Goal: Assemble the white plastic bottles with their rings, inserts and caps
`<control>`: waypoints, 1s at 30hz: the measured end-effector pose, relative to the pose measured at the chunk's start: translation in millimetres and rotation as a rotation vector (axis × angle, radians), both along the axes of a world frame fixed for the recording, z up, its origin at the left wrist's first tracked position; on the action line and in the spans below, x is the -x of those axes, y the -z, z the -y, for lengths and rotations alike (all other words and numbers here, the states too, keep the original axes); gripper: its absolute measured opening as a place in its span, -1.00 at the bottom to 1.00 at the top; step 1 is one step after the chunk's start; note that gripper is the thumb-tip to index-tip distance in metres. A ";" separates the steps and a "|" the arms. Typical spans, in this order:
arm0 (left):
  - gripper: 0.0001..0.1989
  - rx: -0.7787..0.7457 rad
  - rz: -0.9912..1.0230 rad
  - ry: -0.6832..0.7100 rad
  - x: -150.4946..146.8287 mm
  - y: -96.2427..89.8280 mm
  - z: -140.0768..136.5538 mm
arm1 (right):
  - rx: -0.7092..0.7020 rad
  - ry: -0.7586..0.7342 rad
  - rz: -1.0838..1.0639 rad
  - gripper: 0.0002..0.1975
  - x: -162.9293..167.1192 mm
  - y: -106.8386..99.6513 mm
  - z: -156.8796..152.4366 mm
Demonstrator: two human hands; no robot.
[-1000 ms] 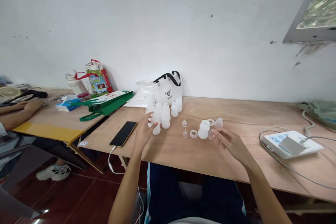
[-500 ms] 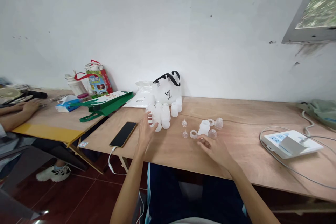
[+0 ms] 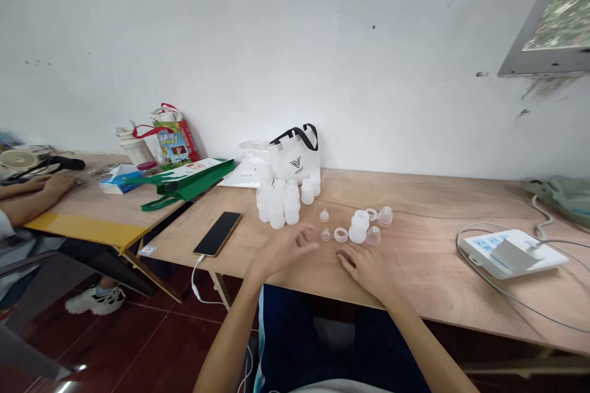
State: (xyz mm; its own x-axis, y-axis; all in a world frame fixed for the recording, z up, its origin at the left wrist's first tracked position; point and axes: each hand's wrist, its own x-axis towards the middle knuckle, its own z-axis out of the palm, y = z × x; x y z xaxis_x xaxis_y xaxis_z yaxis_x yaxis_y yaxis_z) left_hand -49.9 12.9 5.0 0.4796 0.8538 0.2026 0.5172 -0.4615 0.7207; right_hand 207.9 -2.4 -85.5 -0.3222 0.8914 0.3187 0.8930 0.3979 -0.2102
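My left hand (image 3: 288,250) hovers low over the table with fingers apart and nothing in it, in front of a cluster of translucent white baby bottles (image 3: 277,202). Flat on the wood lies my right hand (image 3: 364,264), fingers spread, just in front of a single bottle (image 3: 357,227). Around that bottle are a ring collar (image 3: 340,234), a second ring (image 3: 370,214) and two clear domed caps, one cap (image 3: 384,216) farther back and another cap (image 3: 373,236) nearer. Two clear nipples, a rear nipple (image 3: 324,215) and a front nipple (image 3: 326,234), stand between my hands.
A phone (image 3: 217,234) on a cable lies left. Behind the bottles stands a white bag (image 3: 295,156) with black handles. A green bag (image 3: 193,181) rests across the tables' junction. A white device (image 3: 511,252) with cables sits right. Another person's hands (image 3: 58,185) are far left.
My left hand has moved right and toward me, away from the bottle cluster. My right hand has drawn back slightly from the single bottle and settled on the table.
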 end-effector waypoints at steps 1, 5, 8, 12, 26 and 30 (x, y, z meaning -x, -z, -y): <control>-0.64 0.010 -0.069 0.109 -8.3 9.5 -1.1 | 0.002 0.011 0.008 -0.69 0.5 -0.2 0.4; -0.65 -0.048 -0.265 0.189 -40.3 49.6 -9.3 | 0.003 0.040 0.036 -0.70 1.1 -1.5 1.3; -0.72 -0.118 -0.281 0.156 -56.8 64.3 -11.6 | -0.008 0.073 0.078 -0.72 1.0 0.1 0.7; -0.72 -0.212 -0.344 0.065 -67.4 67.1 -6.5 | -0.018 0.173 0.126 -0.68 2.4 2.4 -0.4; -0.75 -0.299 -0.372 0.023 -70.5 75.5 -11.4 | 0.146 0.171 0.093 -0.64 -0.8 1.9 -4.8; -0.75 -0.296 -0.376 0.023 -70.8 76.2 -11.6 | 0.152 0.170 0.092 -0.64 -0.6 0.0 -4.5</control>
State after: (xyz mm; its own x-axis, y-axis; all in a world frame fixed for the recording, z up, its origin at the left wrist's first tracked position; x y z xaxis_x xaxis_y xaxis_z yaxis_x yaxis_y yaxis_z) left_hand 20.9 24.6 -71.2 0.5846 0.7738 0.2439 0.7041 -0.6333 0.3214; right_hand 208.5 2.0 -85.4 -0.1853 0.9707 0.1529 0.9625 0.2107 -0.1710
